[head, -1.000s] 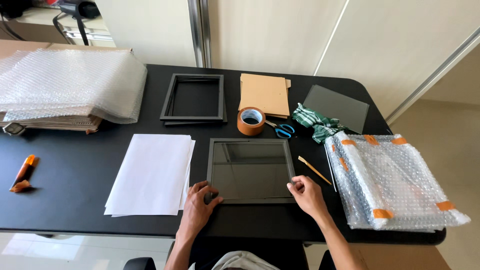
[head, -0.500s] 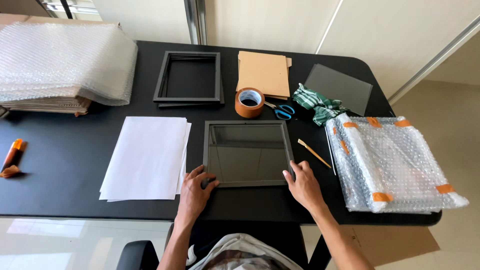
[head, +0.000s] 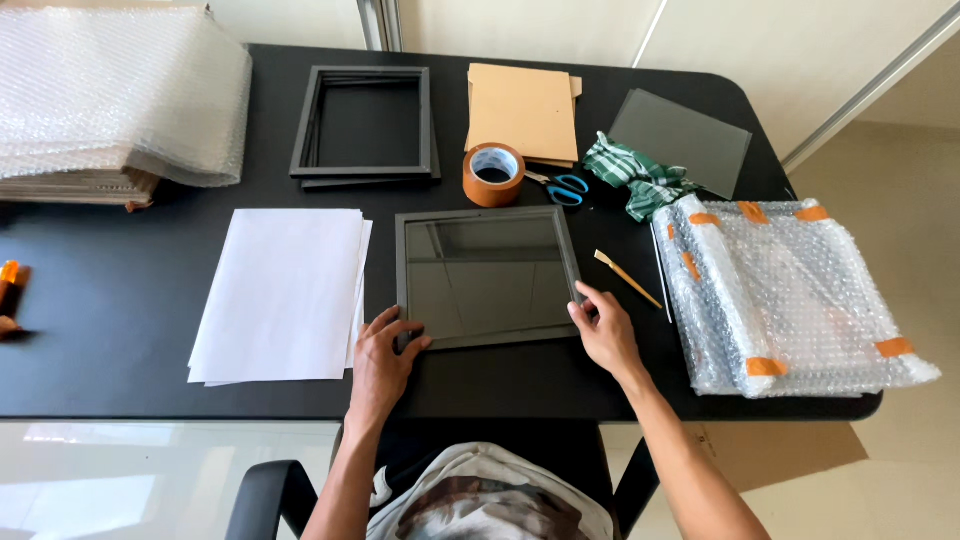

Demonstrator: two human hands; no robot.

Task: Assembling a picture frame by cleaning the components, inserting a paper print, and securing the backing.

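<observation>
framed glass (head: 487, 277) between both hands' fingertips

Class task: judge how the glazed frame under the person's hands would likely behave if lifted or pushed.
The frame probably stays stiff: its edges look straight. Its reflective pane suggests glass, so likely fragile. Lying flat on the smooth table, it would probably slide rather than tip; the left hand and right hand touch its near corners.

orange tool (head: 8, 275) at the left edge — cut off; bubble wrap stack (head: 110, 95) runs past the frame too.
</observation>
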